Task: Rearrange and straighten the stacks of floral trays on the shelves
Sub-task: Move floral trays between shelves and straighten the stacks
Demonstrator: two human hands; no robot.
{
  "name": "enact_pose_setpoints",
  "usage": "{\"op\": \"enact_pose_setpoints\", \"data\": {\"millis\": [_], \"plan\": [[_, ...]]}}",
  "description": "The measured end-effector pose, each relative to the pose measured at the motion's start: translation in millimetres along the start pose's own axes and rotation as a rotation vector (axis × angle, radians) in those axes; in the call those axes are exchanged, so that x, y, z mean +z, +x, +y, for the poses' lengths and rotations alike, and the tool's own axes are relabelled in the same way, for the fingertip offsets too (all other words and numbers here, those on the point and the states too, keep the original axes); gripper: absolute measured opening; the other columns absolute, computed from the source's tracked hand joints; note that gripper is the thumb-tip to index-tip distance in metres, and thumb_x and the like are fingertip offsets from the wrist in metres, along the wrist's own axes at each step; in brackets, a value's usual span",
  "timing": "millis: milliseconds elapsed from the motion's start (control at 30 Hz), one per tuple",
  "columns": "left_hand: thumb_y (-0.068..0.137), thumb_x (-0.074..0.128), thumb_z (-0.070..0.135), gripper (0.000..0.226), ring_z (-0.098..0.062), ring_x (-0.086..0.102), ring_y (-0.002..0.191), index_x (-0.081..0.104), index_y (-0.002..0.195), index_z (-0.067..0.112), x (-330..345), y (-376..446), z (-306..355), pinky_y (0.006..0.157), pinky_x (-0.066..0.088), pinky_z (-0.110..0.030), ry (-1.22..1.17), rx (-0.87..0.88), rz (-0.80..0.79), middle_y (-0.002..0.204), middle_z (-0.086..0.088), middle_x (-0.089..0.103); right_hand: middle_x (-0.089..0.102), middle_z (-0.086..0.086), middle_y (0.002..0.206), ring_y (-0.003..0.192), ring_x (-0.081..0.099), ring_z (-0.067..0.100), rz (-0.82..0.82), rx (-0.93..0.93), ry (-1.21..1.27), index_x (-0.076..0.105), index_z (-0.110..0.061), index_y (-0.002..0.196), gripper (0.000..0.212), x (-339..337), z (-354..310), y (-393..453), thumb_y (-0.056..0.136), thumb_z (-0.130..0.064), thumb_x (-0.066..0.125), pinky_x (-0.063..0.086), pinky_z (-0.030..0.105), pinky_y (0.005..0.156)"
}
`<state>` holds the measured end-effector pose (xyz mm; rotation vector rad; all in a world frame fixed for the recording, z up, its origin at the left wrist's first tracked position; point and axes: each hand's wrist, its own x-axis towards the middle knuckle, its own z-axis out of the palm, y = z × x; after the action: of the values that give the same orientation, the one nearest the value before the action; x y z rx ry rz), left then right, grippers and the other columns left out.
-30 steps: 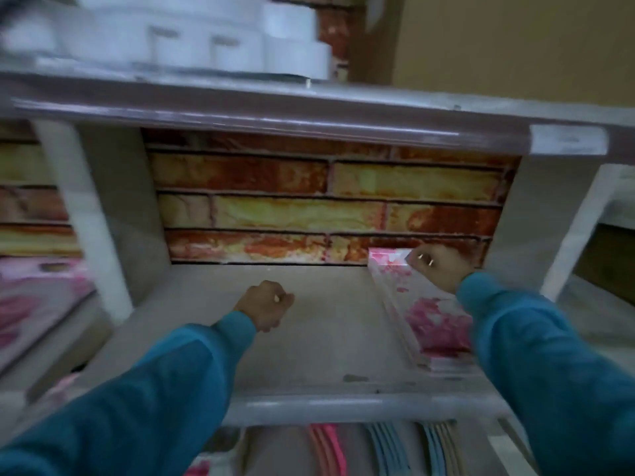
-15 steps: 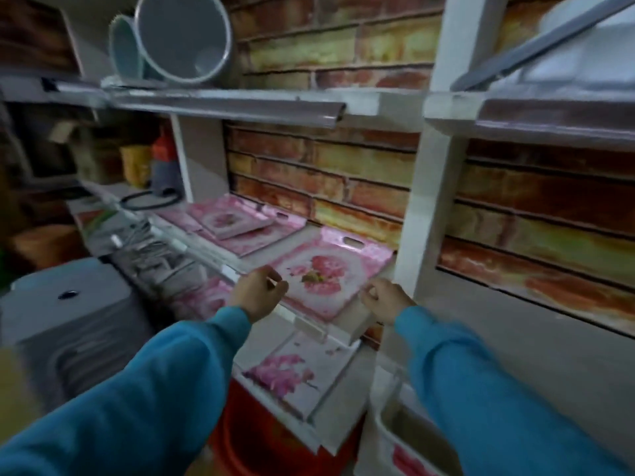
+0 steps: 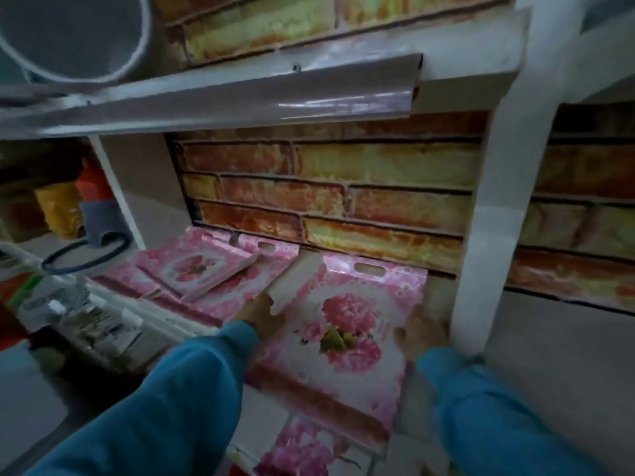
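Pink floral tray [image 3: 347, 324] between both hands; white post [image 3: 481, 235] alongside

The scene is seen through a single head-worn wide-angle camera, aimed forward and down into a shelf bay. The shelf above [image 3: 213, 97] is viewed from just beneath, the brick-patterned back wall [image 3: 343, 187] is faced nearly head-on, and the white post [image 3: 481, 235] is bent by the lens. The bay is seen from close range, within arm's reach. No second view is given.
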<state>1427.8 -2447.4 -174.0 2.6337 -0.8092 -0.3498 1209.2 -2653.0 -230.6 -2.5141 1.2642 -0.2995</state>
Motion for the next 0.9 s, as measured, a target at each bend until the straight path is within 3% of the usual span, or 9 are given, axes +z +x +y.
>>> {"op": "enact_pose_setpoints", "data": {"millis": [133,333,500,667,767,900], "plan": [[0.090,0.056,0.042,0.051,-0.030,0.053,0.122,0.052,0.129,0.009,15,59,8,0.103,0.043,-0.034,0.097,0.029,-0.098,0.136,-0.014,0.053,0.063,0.023,0.120,0.108,0.063,0.036,0.026,0.065,-0.018,0.039,0.001,0.130,0.045,8,7,15,0.094,-0.024,0.041,0.050,0.033,0.086],[0.095,0.050,0.038,0.048,-0.034,0.055,0.120,0.052,0.126,0.002,18,67,4,0.100,0.045,-0.036,0.140,0.048,-0.114,0.131,-0.021,0.056,0.063,0.019,0.120,0.109,0.063,0.036,0.032,0.126,-0.044,0.039,-0.006,0.128,0.040,3,-5,-3,0.092,-0.025,0.040,0.052,0.040,0.089],[0.093,0.056,0.031,0.045,-0.033,0.057,0.116,0.052,0.124,-0.001,-14,24,-32,0.091,0.048,-0.034,0.134,0.120,-0.182,0.128,-0.019,0.057,0.064,0.022,0.115,0.105,0.063,0.037,0.103,0.087,0.029,0.042,-0.006,0.121,0.033,-9,-30,-54,0.093,-0.024,0.041,0.050,0.038,0.083],[0.089,0.060,0.028,0.049,-0.036,0.057,0.117,0.048,0.127,0.001,-54,-47,-79,0.087,0.049,-0.034,0.117,0.194,-0.090,0.130,-0.020,0.055,0.064,0.023,0.113,0.101,0.063,0.038,0.152,0.038,0.104,0.045,-0.008,0.118,0.030,-20,-67,-133,0.094,-0.026,0.041,0.051,0.038,0.082],[0.086,0.064,0.030,0.042,-0.034,0.056,0.115,0.054,0.118,0.004,-64,-88,-100,0.087,0.045,-0.032,-0.020,0.260,-0.029,0.125,-0.019,0.058,0.065,0.021,0.109,0.098,0.064,0.038,0.203,0.046,0.140,0.047,-0.011,0.115,0.027,-29,-72,-184,0.094,-0.027,0.043,0.052,0.037,0.082],[0.084,0.065,0.034,0.030,-0.029,0.057,0.093,0.051,0.101,0.014,-46,-138,-97,0.076,0.043,-0.029,-0.269,0.319,-0.049,0.108,-0.014,0.059,0.068,0.017,0.111,0.098,0.065,0.036,0.241,0.075,0.184,0.053,-0.017,0.116,0.026,-52,-50,-248,0.093,-0.027,0.046,0.053,0.040,0.086]]}}
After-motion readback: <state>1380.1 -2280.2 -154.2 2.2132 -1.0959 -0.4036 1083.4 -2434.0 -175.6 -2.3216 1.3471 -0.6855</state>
